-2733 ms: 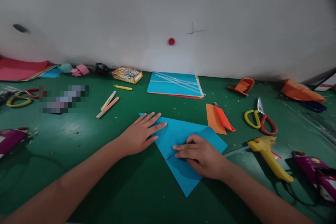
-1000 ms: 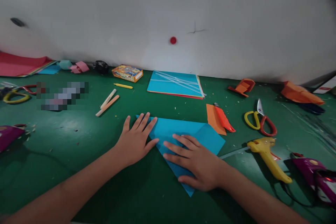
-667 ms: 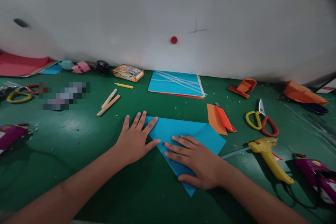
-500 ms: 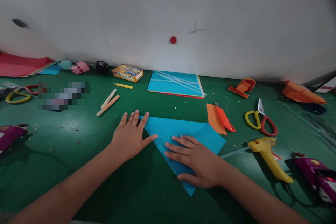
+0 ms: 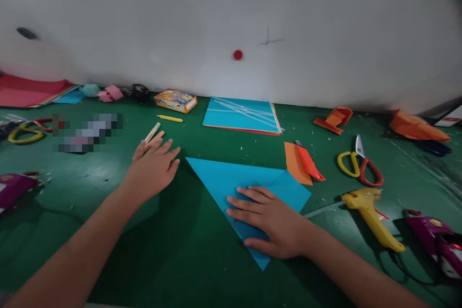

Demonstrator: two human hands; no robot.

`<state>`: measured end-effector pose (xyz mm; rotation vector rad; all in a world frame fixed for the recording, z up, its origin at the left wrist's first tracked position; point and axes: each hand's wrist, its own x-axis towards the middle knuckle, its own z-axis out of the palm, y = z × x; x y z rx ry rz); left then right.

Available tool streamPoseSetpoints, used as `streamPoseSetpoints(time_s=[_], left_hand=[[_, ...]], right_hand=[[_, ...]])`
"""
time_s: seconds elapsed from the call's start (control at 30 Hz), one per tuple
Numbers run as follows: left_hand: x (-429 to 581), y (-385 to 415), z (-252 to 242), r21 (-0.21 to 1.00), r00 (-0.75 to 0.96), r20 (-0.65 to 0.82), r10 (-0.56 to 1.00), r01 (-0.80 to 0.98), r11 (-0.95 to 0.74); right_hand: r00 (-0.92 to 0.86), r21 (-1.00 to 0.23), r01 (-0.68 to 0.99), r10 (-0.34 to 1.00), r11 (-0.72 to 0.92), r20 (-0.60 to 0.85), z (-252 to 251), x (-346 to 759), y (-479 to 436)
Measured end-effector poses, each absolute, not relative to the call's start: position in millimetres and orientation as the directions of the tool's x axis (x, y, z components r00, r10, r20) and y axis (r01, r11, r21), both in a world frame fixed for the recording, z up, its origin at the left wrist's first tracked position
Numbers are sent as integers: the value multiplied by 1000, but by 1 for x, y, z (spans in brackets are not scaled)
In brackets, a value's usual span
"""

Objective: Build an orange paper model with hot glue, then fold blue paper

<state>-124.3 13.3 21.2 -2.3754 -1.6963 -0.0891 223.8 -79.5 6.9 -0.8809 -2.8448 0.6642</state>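
A sheet of blue paper [image 5: 216,178], folded into a pointed shape, lies on the green table [image 5: 173,260]. My right hand [image 5: 267,224] rests flat on it with the fingers spread. To the left of the paper, my left hand [image 5: 153,168] is open, apart from the sheet, and holds nothing that I can see. Its fingertips reach over an orange stick [image 5: 156,138] and a white stick [image 5: 152,132], covering their lower ends; whether they touch is unclear.
Right of the paper lie a red utility knife [image 5: 309,163] on an orange paper piece [image 5: 291,155], scissors [image 5: 348,163] and a yellow glue gun [image 5: 371,219]. Behind are a stack of coloured paper [image 5: 231,118], a crayon box [image 5: 176,100] and a yellow crayon [image 5: 170,118].
My left hand has come off the blue paper's left corner and moved left, over the two sticks. My right hand has stayed pressed on the paper.
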Motion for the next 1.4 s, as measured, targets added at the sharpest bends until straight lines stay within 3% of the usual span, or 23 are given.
streamPoseSetpoints(time_s=[0.1,0.17,0.3,0.4,0.8,1.4], left_hand=[[-121,13,27,-109,349,236,907,937,-332],[-116,12,29,-63,447,223,866,893,-445],[-97,2,24,113,704,126,699,690,-715],[-82,-7,11,161,785,33,618,607,-779],[-101,16,-5,156,673,-53,738,735,-660],[-85,6,-10,-11,533,-5,846,846,-533]], right_hand=[[-832,-432,509,555,745,-22,6,224,-79],[-831,-438,505,557,744,-12,6,224,-79],[-828,-445,512,559,735,-29,6,224,-79],[-823,-441,522,567,730,-37,7,224,-80],[-822,-437,518,570,735,-15,4,224,-82],[-807,-432,537,590,725,-12,10,222,-83]])
